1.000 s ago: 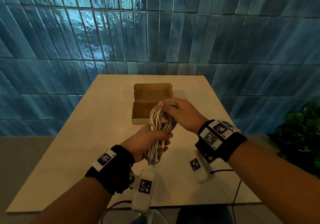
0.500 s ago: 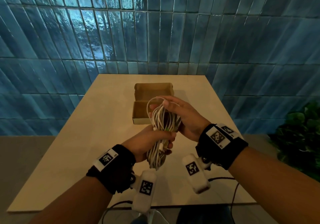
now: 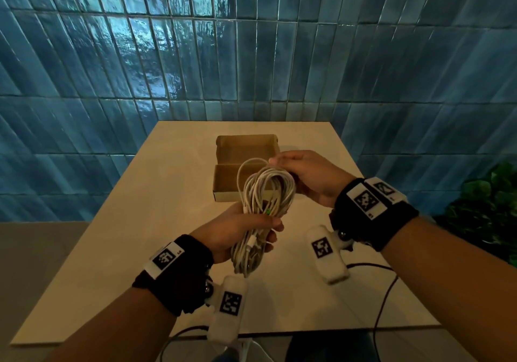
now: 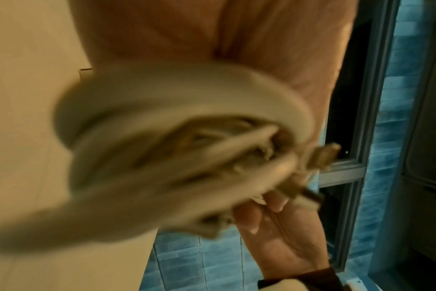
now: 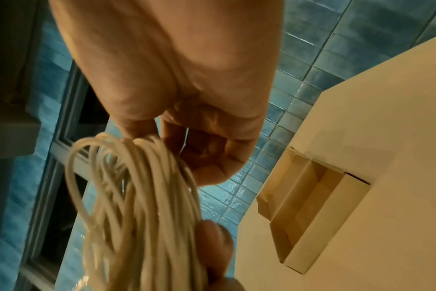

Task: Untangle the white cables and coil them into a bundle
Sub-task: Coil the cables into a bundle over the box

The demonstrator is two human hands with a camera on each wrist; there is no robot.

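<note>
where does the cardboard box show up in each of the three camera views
Head: the box sits centre, on the table, behind the cables.
Left wrist: only a corner peeks out at left, above the blurred cables.
Right wrist: lower right, open and empty.
Shared landmark: the cables, in all three views.

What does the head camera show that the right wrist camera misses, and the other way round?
Only the head view shows both hands at once: the left hand gripping the bundle's lower part, the wristbands, and a plant. Only the right wrist view shows the right hand from the palm side, fingertips at the top loops, plus a dark window frame behind. Both show the white cables, the open cardboard box, the table and the blue tiled wall.
</note>
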